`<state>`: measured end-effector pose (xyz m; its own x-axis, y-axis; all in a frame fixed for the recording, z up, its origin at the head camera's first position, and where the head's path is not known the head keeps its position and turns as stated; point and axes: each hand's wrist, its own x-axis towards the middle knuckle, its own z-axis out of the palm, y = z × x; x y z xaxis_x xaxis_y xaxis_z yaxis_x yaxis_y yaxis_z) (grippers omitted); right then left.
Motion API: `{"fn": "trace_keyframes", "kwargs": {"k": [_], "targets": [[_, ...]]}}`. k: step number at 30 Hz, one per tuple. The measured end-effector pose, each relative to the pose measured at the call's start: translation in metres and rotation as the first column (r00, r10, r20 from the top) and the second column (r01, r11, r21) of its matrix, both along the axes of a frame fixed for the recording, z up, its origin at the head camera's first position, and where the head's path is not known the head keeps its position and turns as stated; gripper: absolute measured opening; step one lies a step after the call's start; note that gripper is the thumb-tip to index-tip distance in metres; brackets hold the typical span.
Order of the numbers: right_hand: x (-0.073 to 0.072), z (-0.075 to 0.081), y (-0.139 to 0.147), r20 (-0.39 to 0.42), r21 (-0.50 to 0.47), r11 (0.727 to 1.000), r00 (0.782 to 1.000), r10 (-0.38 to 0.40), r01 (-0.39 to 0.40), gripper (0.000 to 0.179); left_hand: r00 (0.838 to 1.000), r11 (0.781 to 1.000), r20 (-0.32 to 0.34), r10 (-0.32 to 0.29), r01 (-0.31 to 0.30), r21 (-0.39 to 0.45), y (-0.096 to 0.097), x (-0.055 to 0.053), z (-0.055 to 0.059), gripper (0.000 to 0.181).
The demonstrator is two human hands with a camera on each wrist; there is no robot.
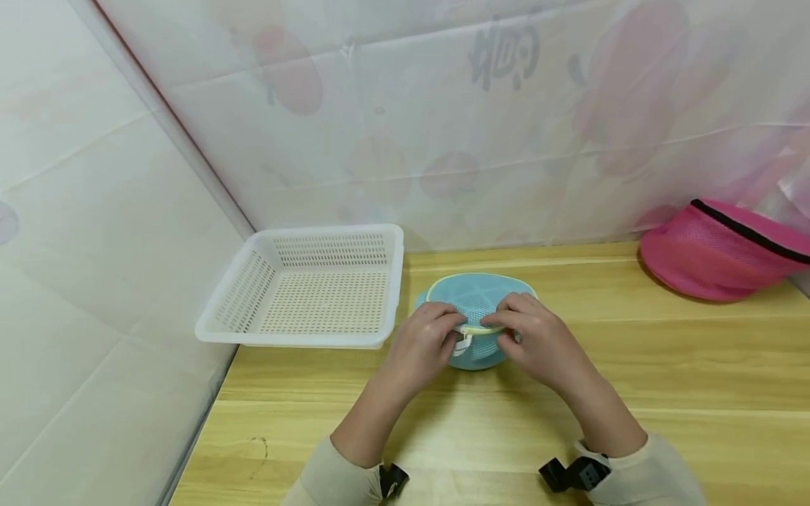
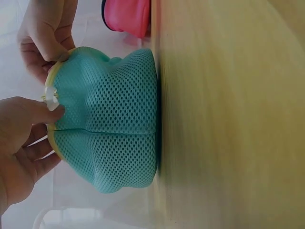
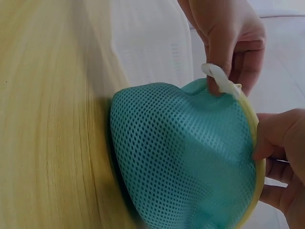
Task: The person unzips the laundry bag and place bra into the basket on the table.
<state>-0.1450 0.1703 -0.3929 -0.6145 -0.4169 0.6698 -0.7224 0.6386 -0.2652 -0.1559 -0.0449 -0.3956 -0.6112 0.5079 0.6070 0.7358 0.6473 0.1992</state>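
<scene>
A teal mesh bag [image 1: 484, 350] with a yellow zipper edge stands on the table in front of me. My left hand [image 1: 425, 342] pinches its near rim, thumb outside, beside a white loop [image 2: 51, 98] on the zipper. A little to the right along that rim, my right hand [image 1: 538, 336] pinches the yellow edge [image 3: 256, 167] between thumb and fingers. In both wrist views the mesh side bulges and its base sits on the wood. The bag's inside is mostly hidden.
To the left a white slotted plastic basket [image 1: 394, 295] stands against the back wall sheet. A pink mesh bag [image 1: 715, 260] with a black zipper lies at the far right of the wooden table [image 1: 304, 436]. The table's left edge runs below the basket.
</scene>
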Motion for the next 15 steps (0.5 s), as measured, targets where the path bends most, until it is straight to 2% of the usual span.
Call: {"fn": "trace_keyframes", "kwargs": {"k": [7, 11, 15], "targets": [[0.003, -0.002, -0.01, -0.021, -0.013, 1.0, 1.0, -0.008, 0.007, 0.006, 1.0, 0.999, -0.01, -0.002, 0.002, -0.045, 0.0, 0.004, 0.002, 0.017], [0.004, -0.001, -0.013, -0.026, 0.013, 1.0, 0.999, -0.023, 0.023, 0.02, 1.0, 0.999, 0.004, -0.009, 0.009, -0.042, 0.0, 0.004, 0.003, 0.016], [0.005, -0.001, -0.013, -0.034, 0.022, 0.999, 0.999, -0.023, 0.023, 0.026, 0.999, 0.999, 0.037, -0.011, 0.012, -0.033, -0.001, 0.005, 0.004, 0.016]]}}
